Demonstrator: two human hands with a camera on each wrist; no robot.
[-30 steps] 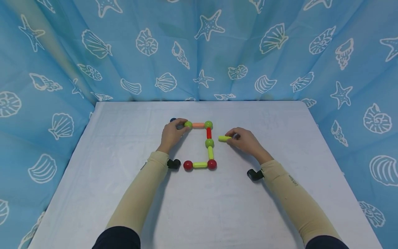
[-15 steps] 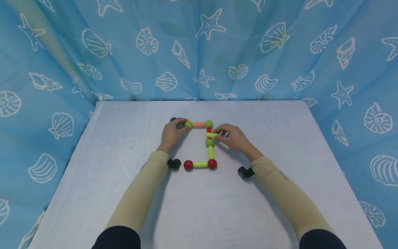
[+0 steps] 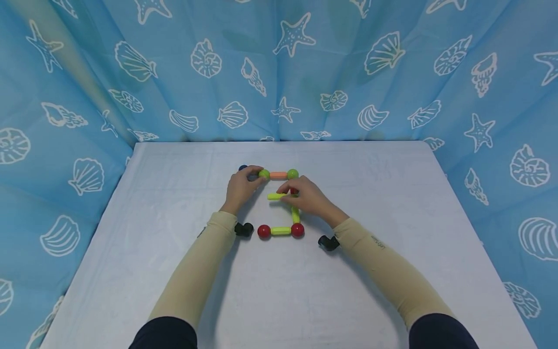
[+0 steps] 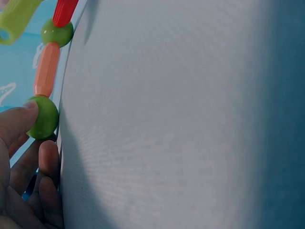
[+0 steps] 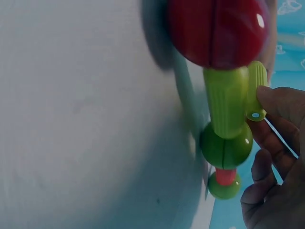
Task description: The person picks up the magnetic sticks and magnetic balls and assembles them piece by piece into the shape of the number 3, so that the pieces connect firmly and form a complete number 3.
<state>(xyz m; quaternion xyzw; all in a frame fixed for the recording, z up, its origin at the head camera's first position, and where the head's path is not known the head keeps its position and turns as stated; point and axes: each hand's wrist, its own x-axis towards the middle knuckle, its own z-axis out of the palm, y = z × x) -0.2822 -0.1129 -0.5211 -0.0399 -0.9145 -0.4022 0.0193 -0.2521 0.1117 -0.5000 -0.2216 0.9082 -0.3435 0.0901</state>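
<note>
My left hand (image 3: 240, 189) pinches a green ball (image 4: 44, 117) at the left end of a chain of balls and rods. An orange rod (image 3: 278, 175) joins that ball to a second green ball (image 3: 292, 174). Between the thumb and fingers of my right hand (image 3: 307, 196) is a loose yellow-green rod (image 3: 275, 197), raised over the chain's open middle. My right hand covers much of the red rod and the middle green ball, which the right wrist view shows (image 5: 226, 145). Another yellow-green rod (image 3: 295, 215) leads down to a red ball (image 3: 297, 230).
The lower arm of the chain is a yellow-green rod (image 3: 281, 231) ending in a red ball (image 3: 263, 231). Behind my left hand a dark blue ball-like thing (image 3: 242, 167) partly shows. A white cloth (image 3: 279, 291) covers the table; a blue shell-print curtain (image 3: 174, 72) surrounds it.
My right hand has moved left with the yellow-green rod, from outside the chain to across its right side. My left hand keeps its place on the green ball.
</note>
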